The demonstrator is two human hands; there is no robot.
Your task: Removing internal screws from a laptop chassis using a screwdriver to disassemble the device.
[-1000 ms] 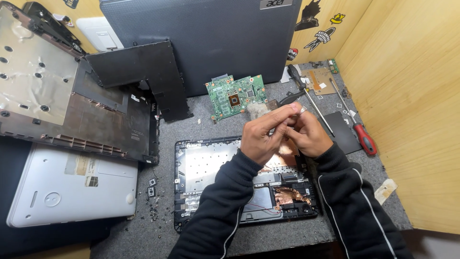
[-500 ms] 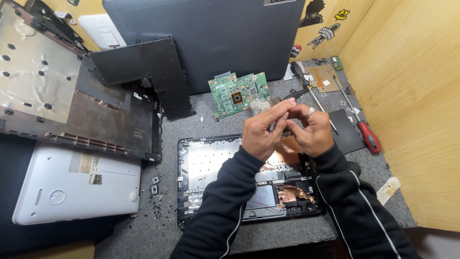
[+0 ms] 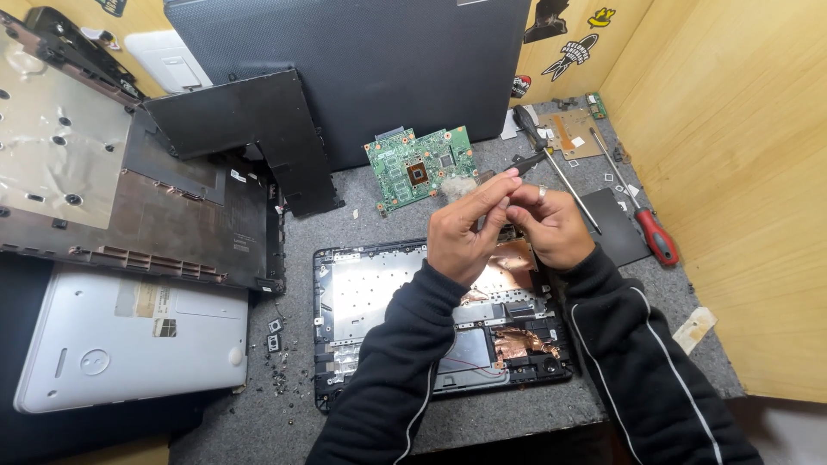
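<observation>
Hands are raised above the opened laptop base (image 3: 379,301): a small pale scrap (image 3: 459,187) is pinched by the left hand (image 3: 465,232); the right hand (image 3: 551,226) is curled, its hold not discernible.

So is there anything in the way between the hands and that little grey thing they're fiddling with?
No, nothing visible is. The left hand already pinches the small grey piece at its fingertips, and the right hand meets it there too. Both hover above the opened laptop base, with the green circuit board just behind them.
</observation>
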